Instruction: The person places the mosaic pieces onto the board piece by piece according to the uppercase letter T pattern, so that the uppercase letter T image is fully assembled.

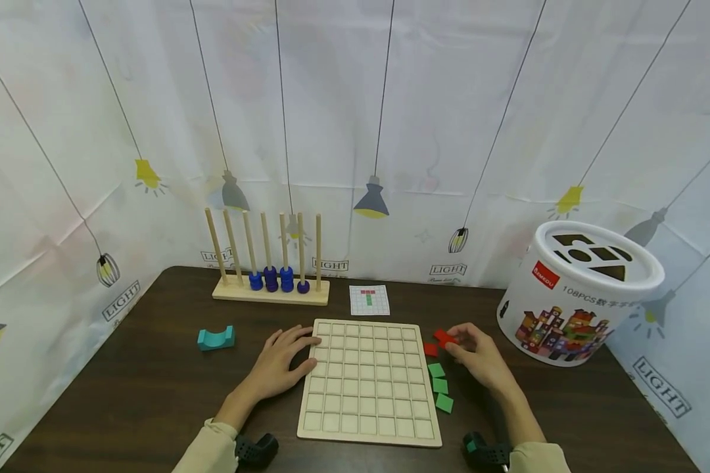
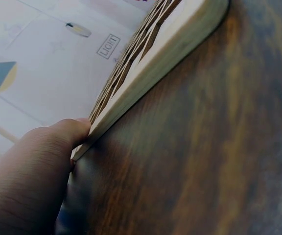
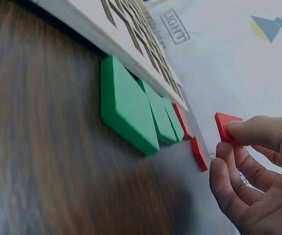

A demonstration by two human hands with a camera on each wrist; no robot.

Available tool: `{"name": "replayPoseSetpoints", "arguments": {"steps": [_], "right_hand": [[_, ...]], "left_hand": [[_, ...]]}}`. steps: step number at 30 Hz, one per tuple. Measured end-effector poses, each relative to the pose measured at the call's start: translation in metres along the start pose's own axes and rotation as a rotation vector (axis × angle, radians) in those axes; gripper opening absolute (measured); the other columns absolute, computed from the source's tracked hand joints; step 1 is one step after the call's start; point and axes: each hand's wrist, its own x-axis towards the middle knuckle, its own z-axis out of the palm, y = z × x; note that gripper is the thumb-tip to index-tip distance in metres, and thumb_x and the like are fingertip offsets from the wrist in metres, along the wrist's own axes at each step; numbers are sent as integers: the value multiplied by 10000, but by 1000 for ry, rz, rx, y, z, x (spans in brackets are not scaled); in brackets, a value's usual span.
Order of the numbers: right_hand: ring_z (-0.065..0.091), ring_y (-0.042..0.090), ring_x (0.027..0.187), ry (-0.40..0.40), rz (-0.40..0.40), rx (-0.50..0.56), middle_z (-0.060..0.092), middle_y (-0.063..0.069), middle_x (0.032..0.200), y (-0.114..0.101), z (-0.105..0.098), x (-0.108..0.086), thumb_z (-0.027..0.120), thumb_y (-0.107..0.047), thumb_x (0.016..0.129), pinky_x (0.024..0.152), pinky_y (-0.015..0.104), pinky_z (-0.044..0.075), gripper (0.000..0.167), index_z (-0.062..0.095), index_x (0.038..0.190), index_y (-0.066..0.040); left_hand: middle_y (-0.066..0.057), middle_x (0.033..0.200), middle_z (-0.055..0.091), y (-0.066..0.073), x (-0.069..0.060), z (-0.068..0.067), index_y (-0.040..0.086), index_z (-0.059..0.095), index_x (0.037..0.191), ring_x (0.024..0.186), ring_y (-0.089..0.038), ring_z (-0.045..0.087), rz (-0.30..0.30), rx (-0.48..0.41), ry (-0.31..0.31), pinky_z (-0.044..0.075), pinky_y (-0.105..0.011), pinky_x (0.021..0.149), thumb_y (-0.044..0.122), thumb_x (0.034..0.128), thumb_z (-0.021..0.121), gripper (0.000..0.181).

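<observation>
A square wooden grid board (image 1: 363, 381) lies on the dark table. My left hand (image 1: 281, 364) rests on its left edge, fingers extended, and the thumb (image 2: 72, 129) touches the side in the left wrist view. Off the board's right side, my right hand (image 1: 479, 358) pinches a red square tile (image 3: 225, 126) between thumb and fingers, raised off the table. Two other red tiles, one nearer the board (image 1: 430, 349) and one behind it (image 3: 198, 152), lie close by. Several green tiles (image 1: 440, 385) form a column along the board's right edge.
Behind the board lies a small pattern card (image 1: 369, 309) with red and green squares. A peg rack (image 1: 272, 297) with blue and purple beads stands back left. A teal arch block (image 1: 215, 339) sits at left, a white block bucket (image 1: 568, 309) at right.
</observation>
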Motion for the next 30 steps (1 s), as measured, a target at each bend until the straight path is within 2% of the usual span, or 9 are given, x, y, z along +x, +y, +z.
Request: {"name": "replayPoseSetpoints", "arguments": {"steps": [6, 16, 25, 30], "right_hand": [[636, 228, 851, -24, -33, 37, 582, 181, 1049, -5, 9, 6, 622, -147, 921, 690, 276, 559, 264, 546, 1139, -20], [625, 259, 889, -48, -21, 29, 594, 181, 1069, -16, 20, 11, 597, -94, 927, 725, 314, 570, 235, 561, 1153, -41], [613, 253, 866, -76, -39, 41, 588, 168, 1055, -26, 35, 19, 596, -76, 921, 706, 346, 572, 214, 570, 1132, -49], [582, 228, 796, -93, -58, 34, 600, 149, 1031, -32, 42, 20, 589, -85, 925, 642, 327, 546, 203, 576, 1126, -57]], "left_hand": [[-61, 1451, 452, -2, -3, 0, 268, 542, 1339, 1385, -338, 345, -7, 5, 19, 189, -638, 1109, 432, 936, 553, 435], [-68, 1454, 447, 0, -1, 1, 267, 536, 1343, 1390, -338, 337, 1, -1, 10, 188, -637, 1109, 441, 940, 543, 440], [-62, 1456, 446, 0, -1, 1, 265, 536, 1344, 1392, -337, 333, -1, -5, 9, 186, -637, 1110, 428, 938, 552, 438], [-56, 1459, 442, -1, -1, 1, 271, 532, 1346, 1394, -333, 332, 3, 7, 6, 190, -633, 1111, 438, 940, 543, 439]]}}
